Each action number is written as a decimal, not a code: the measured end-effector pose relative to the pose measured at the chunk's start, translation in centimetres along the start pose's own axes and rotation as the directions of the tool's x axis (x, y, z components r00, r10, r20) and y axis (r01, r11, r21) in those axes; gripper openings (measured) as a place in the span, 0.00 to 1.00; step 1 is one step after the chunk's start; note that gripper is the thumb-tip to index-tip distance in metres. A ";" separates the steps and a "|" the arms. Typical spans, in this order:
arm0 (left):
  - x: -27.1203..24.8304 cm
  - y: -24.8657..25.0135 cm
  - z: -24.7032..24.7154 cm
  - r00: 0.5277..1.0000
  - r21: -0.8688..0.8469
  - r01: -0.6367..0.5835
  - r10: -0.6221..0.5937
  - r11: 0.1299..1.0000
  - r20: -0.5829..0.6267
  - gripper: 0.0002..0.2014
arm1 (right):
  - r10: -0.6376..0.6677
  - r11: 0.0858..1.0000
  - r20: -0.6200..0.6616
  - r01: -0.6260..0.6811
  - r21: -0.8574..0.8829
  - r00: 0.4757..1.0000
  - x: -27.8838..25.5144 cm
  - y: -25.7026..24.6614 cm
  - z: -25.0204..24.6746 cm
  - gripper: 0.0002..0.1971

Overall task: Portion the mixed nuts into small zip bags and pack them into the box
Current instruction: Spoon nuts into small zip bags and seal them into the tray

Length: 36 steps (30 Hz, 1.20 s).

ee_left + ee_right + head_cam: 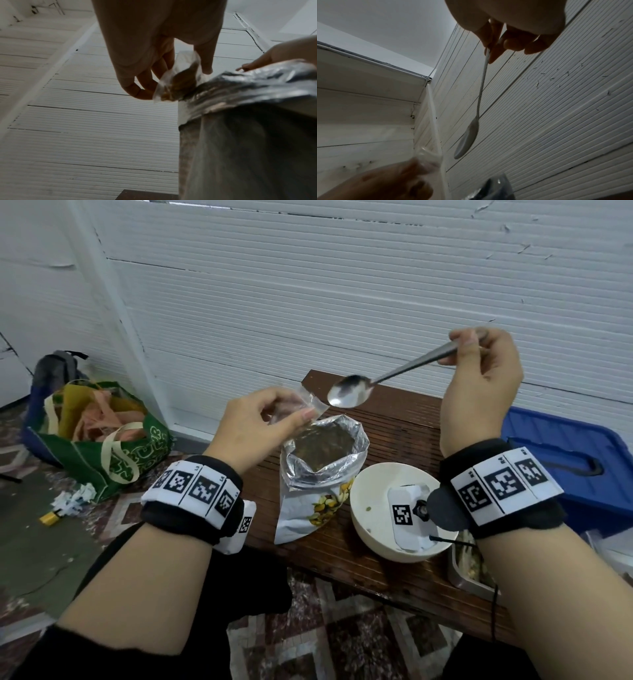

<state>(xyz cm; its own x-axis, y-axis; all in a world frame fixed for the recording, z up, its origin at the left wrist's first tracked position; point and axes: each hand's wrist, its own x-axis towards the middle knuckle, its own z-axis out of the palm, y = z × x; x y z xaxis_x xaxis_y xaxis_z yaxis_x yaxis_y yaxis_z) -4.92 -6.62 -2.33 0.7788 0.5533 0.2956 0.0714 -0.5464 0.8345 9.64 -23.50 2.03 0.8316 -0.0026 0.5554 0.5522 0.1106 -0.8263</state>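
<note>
While the left hand pinches a small clear plastic zip bag by its mouth between thumb and fingertips, the right hand holds a long-handled steel spoon up by the end of its handle, thumb and fingers curled round it. That spoon bowl looks empty and hangs just beside the little bag's opening, slightly beyond the left fingertips. From the left wrist view, brownish nuts already sit in the bag's bottom. Directly under the left hand stands the big silver foil pouch of mixed nuts, its mouth wide open, on a dark brown slatted wooden table. Under the right wrist sits a round cream bowl, just beside the pouch. A grey metal tray peeks out below the right forearm. Further right of the right hand, a blue plastic box; far left of the left hand, a green shopping bag on the floor.
</note>
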 end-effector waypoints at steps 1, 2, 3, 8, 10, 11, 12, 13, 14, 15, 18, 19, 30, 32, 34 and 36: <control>0.0 0.0 -0.1 1.000 0.000 0.002 -0.002 1.000 0.013 0.07 | 0.014 0.999 0.008 -0.014 -0.045 1.000 -0.1 0.2 -0.1 0.13; 0.0 0.0 -0.2 1.000 -0.001 0.002 -0.002 1.000 0.031 0.07 | 0.024 0.994 0.040 -0.019 -0.104 0.999 -0.2 0.5 0.0 0.12; -0.1 0.0 -0.2 0.999 0.002 0.000 0.000 1.000 0.050 0.07 | 0.030 0.986 0.099 -0.013 -0.163 0.995 -0.5 0.8 0.0 0.11; 0.1 -0.4 0.0 0.996 0.027 -0.002 -0.001 1.000 0.085 0.10 | -0.050 0.913 0.469 0.231 -0.337 0.882 -3.1 2.5 0.6 0.08; 0.1 -0.5 0.1 0.996 0.037 -0.007 0.004 0.999 0.087 0.10 | -0.103 0.838 0.600 0.394 -0.377 0.794 -4.2 3.1 0.8 0.08; 0.1 -0.5 0.1 0.996 0.048 -0.012 0.008 0.999 0.090 0.10 | -0.099 0.788 0.658 0.463 -0.407 0.747 -4.7 3.3 0.9 0.08; 0.1 -0.5 0.1 0.995 0.060 -0.016 0.010 0.998 0.096 0.10 | -0.082 0.735 0.705 0.521 -0.435 0.704 -5.2 3.6 1.0 0.08; 0.1 -0.5 0.1 0.995 0.074 -0.018 0.011 0.997 0.103 0.10 | -0.052 0.694 0.743 0.559 -0.454 0.668 -5.6 3.7 1.0 0.08; 0.0 -0.5 0.1 0.994 0.085 -0.020 0.011 0.996 0.110 0.10 | -0.014 0.673 0.765 0.572 -0.469 0.644 -5.8 3.9 1.0 0.08; 0.0 -0.5 0.1 0.993 0.097 -0.020 0.009 0.995 0.117 0.11 | 0.022 0.670 0.774 0.565 -0.481 0.633 -5.9 4.0 1.1 0.09; 0.0 -0.5 0.2 0.991 0.125 -0.022 0.005 0.992 0.132 0.12 | 0.110 0.740 0.744 0.445 -0.504 0.659 -5.5 4.0 1.3 0.10; -0.1 -0.4 0.2 0.991 0.130 -0.022 0.005 0.991 0.132 0.13 | 0.131 0.773 0.725 0.388 -0.502 0.676 -5.3 4.0 1.4 0.10; -0.1 -0.5 0.0 0.991 0.132 -0.016 -0.002 0.991 0.136 0.16 | 0.293 0.913 0.433 -0.114 -0.392 0.852 -3.9 3.6 1.5 0.11; -0.1 -0.4 0.0 0.992 0.120 -0.021 0.005 0.993 0.126 0.16 | 0.333 0.903 0.361 -0.185 -0.387 0.871 -3.3 3.7 1.4 0.13; -0.1 -0.2 -0.1 0.993 0.112 -0.018 0.005 0.994 0.119 0.16 | 0.384 0.879 0.298 -0.247 -0.407 0.874 -2.7 3.9 1.2 0.15; -0.1 -0.1 -0.2 0.995 0.092 -0.005 -0.004 0.996 0.102 0.15 | 0.416 0.860 0.249 -0.289 -0.422 0.874 -2.2 4.1 1.1 0.17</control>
<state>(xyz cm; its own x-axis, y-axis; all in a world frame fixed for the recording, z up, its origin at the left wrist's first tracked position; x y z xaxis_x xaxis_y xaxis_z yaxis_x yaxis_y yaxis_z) -5.14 -6.45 -2.34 0.8379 0.4887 0.2431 0.1246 -0.6048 0.7866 10.06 -21.97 -2.49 0.9422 0.2916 0.1651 0.2595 -0.3233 -0.9100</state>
